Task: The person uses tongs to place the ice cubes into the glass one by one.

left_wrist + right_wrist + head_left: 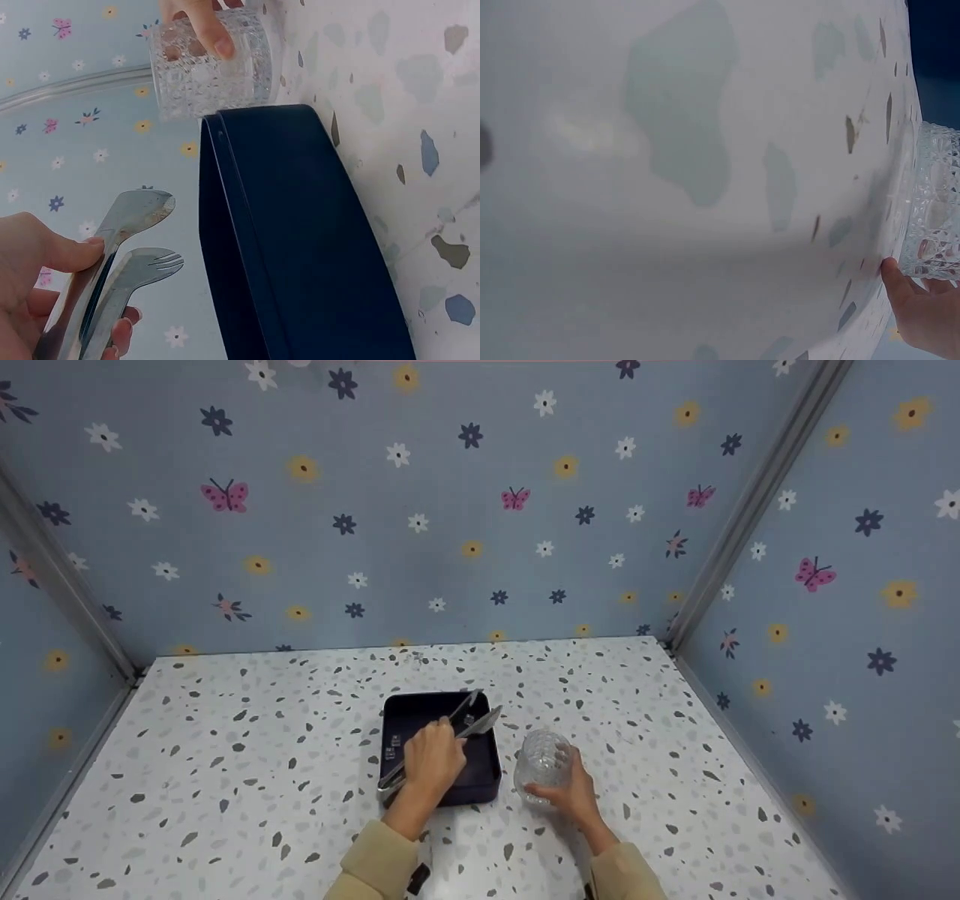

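Note:
My left hand (433, 761) grips metal serving tongs (139, 211) over a dark navy square tray (478, 793). One tong end is spoon-shaped, the other has fork tines; the two stand apart with nothing between them. Inside the tray lie small clear, cube-like pieces (394, 741), two at the left and one near the tong tips, partly hidden. Right of the tray, a clear cut-glass tumbler (541, 761) stands on the table. My right hand (579, 793) holds it from the right side, thumb and fingers around its patterned wall (937, 202).
The white speckled table (247, 765) extends on both sides of the tray. Blue flowered panels (442, 510) rise behind it and at both sides, with grey metal posts (757, 502) at the corners. A small black object (418, 877) shows beside the left sleeve.

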`<state>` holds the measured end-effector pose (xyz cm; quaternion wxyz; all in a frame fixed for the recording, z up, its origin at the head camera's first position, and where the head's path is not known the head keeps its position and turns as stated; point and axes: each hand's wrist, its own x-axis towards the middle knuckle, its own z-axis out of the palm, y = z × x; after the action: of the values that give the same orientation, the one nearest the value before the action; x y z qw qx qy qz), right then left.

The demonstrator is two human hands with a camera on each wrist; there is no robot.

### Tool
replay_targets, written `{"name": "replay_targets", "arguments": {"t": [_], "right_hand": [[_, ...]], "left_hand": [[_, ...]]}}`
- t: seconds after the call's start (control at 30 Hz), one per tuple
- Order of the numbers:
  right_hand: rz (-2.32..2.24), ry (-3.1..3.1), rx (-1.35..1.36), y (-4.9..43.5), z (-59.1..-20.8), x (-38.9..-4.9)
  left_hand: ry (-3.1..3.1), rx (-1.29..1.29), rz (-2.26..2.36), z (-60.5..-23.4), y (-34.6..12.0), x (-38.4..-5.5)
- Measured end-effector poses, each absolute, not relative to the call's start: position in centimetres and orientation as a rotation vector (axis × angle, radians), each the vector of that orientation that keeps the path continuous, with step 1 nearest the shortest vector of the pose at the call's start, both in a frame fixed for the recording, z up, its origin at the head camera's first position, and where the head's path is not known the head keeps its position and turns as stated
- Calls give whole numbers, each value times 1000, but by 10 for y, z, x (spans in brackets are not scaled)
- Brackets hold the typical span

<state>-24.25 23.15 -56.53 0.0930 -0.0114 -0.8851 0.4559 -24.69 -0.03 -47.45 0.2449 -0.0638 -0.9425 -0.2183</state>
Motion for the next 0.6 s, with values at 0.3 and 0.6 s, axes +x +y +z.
{"name": "replay_targets", "arguments": {"t": [0.3,0.6], "right_hand": [[1401,-2609,-42,231,-566,-242],[1401,-2612,-45,232,-566,-242]], "left_hand": [[-2603,-142,-603,-481,-3,-256],[-2597,-106,-624,-489,-3,-264]]}}
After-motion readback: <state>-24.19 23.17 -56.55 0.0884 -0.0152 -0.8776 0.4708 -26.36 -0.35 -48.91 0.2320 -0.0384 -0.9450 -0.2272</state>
